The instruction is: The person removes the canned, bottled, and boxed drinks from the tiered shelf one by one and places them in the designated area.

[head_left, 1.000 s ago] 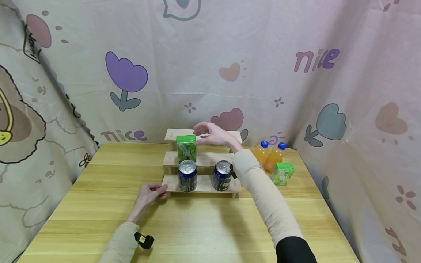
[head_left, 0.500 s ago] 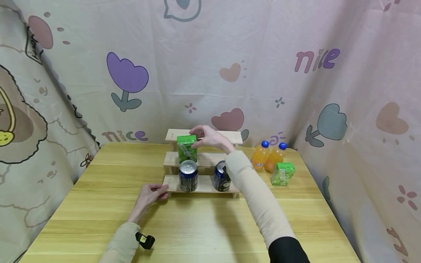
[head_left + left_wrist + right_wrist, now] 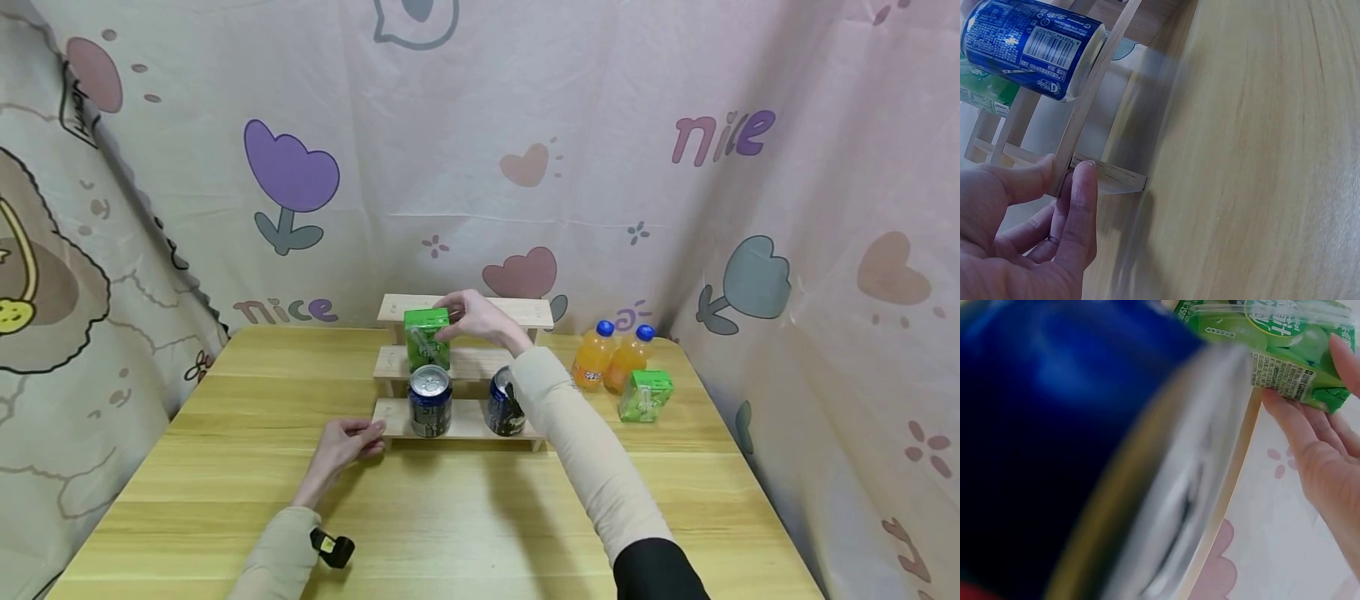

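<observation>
A three-tier wooden rack (image 3: 465, 360) stands at the table's back. My left hand (image 3: 342, 450) pinches the left end of its lowest tier; in the left wrist view the thumb and fingers of that hand (image 3: 1041, 231) hold the board's edge. On the middle tier, at the left, a green drink carton (image 3: 427, 340) stands upright. My right hand (image 3: 483, 319) has thumb and fingers around the carton's right part, as the right wrist view also shows for the carton (image 3: 1285, 356). Two dark blue cans, a left one (image 3: 430, 402) and a right one (image 3: 506, 408), stand on the lowest tier.
To the right of the rack, two orange drink bottles with blue caps (image 3: 592, 358) (image 3: 628, 361) stand beside a second green carton (image 3: 645, 396). A patterned cloth (image 3: 600, 167) hangs behind the table. My right forearm passes over the rack's right side.
My right hand has moved left from beside the carton on the middle tier and taken hold of it. My left hand stays at the rack's lower left end.
</observation>
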The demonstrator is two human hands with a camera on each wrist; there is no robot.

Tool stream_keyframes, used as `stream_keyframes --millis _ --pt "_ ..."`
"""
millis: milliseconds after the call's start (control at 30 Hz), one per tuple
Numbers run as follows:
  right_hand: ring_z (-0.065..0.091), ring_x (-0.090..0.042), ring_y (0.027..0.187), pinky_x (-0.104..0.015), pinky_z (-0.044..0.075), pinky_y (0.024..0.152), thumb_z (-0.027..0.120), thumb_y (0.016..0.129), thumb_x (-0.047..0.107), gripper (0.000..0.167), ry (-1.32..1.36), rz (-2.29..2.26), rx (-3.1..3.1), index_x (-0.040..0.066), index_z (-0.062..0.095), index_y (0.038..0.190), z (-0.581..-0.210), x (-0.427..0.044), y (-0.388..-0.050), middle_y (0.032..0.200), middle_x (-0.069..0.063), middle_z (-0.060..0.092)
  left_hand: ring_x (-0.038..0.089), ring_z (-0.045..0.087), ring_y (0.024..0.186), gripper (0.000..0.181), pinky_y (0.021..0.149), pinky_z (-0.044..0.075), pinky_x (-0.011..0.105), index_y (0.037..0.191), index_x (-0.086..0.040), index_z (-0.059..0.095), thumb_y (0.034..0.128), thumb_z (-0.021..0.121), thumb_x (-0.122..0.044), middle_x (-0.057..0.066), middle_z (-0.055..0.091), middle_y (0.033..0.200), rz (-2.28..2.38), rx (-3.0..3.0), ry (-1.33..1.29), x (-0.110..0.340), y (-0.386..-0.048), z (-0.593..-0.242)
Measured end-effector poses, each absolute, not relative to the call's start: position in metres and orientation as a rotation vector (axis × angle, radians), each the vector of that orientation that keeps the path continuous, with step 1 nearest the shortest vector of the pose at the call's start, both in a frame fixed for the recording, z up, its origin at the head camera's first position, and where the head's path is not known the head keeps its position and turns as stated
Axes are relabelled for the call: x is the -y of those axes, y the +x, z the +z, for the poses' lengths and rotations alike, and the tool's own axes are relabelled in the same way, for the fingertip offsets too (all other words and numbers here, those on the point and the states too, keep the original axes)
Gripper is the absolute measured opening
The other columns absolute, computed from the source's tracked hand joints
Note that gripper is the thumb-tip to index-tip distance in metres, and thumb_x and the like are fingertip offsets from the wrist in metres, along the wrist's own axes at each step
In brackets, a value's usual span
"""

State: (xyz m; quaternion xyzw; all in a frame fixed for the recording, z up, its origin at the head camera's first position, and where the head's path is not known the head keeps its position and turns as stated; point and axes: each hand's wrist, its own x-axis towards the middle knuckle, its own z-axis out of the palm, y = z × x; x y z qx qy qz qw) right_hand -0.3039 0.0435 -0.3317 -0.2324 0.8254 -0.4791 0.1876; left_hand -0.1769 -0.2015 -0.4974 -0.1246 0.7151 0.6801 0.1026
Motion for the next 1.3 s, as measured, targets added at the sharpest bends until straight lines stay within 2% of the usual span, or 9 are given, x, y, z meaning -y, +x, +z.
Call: stream_keyframes --millis 300,467,833,1100,1300 --pt "0.068 -0.019 0.096 -0.024 0.060 0.087 0.079 0.082 -0.003 0.045 -0.627 -1.422 -2.336 -0.001 0.065 0.124 -0.333 -0.042 -0.303 0.114 -0.019 0.071 0.009 0.072 0.068 0.038 0.068 0.065 0.019 0.122 0.020 0.056 0.0986 0.064 -0.009 0.006 0.073 0.081 1.998 -2.121 -0.371 0.202 -0.177 -0.498" --pt "0.067 -0.017 0.091 -0.022 0.061 0.082 0.079 0.081 -0.004 0.044 -0.630 -1.446 -2.360 -0.002 0.066 0.122 -0.333 -0.040 -0.302 0.110 -0.019 0.072 0.009 0.072 0.069 0.037 0.068 0.065 0.019 0.121 0.020 0.058 0.0981 0.065 -0.008 0.007 0.073 0.082 2.006 -2.123 -0.361 0.201 -0.178 -0.498" --pt "0.069 -0.021 0.095 -0.024 0.062 0.083 0.081 0.081 0.003 0.049 -0.644 -1.441 -2.439 0.001 0.065 0.127 -0.324 -0.042 -0.297 0.112 -0.020 0.072 0.010 0.072 0.069 0.036 0.068 0.065 0.019 0.121 0.020 0.058 0.0983 0.064 -0.007 0.009 0.074 0.083 2.002 -2.137 -0.355 0.202 -0.178 -0.499" --pt "0.071 -0.021 0.095 -0.025 0.063 0.079 0.080 0.082 0.004 0.040 -0.644 -1.524 -2.424 0.002 0.069 0.120 -0.316 -0.051 -0.293 0.108 -0.017 0.072 0.009 0.072 0.069 0.037 0.068 0.065 0.019 0.121 0.020 0.058 0.0978 0.065 -0.008 0.006 0.074 0.082 2.009 -2.126 -0.365 0.201 -0.177 -0.498" --pt "0.069 -0.024 0.100 -0.026 0.060 0.088 0.081 0.082 0.004 0.041 -0.621 -1.579 -2.439 0.003 0.068 0.121 -0.310 -0.059 -0.289 0.111 -0.018 0.073 0.009 0.071 0.068 0.036 0.069 0.065 0.020 0.121 0.020 0.058 0.0978 0.065 -0.007 0.008 0.074 0.083 2.017 -2.119 -0.370 0.201 -0.176 -0.497"
